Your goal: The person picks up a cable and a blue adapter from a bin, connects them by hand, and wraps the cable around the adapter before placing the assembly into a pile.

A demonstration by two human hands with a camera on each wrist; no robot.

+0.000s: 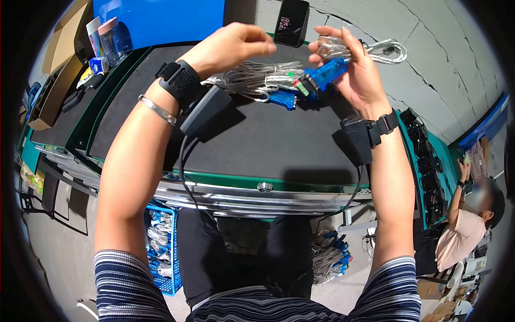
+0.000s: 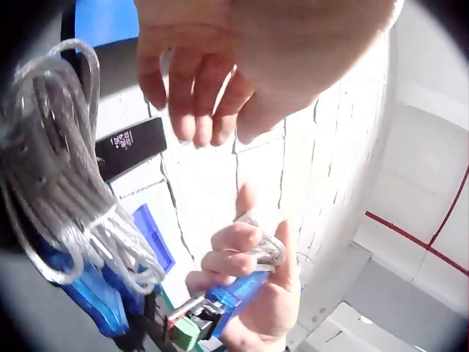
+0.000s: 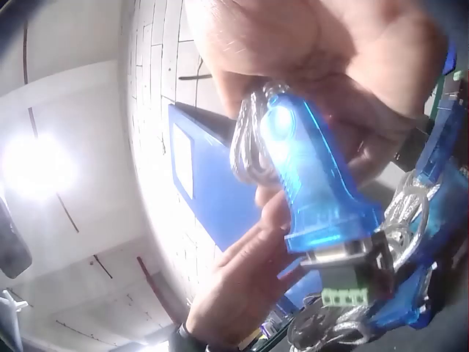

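Note:
My right hand point(image 1: 365, 83) holds a coiled, clear-sheathed cable point(image 1: 394, 52) with a translucent blue serial connector point(image 1: 332, 73), its fingers curled round the bundle. A black adapter with a green terminal block point(image 3: 344, 296) sits on the connector's end, which points toward the middle of the mat. Opposite it, my left hand point(image 1: 238, 47) hovers with loosely bent fingers and nothing in them, as the left wrist view also shows. Beneath the hands lies a bundle of similar silver cables point(image 1: 252, 76), with blue connectors point(image 1: 282, 99) at its near side.
A black mat point(image 1: 268, 145) covers the cabinet top. At the back stands a phone point(image 1: 291, 22); bottles point(image 1: 113, 43) and an open cardboard box point(image 1: 61, 70) are left. Below are a blue basket point(image 1: 174, 257) and more cables point(image 1: 330, 257). Another person point(image 1: 464, 231) is at right.

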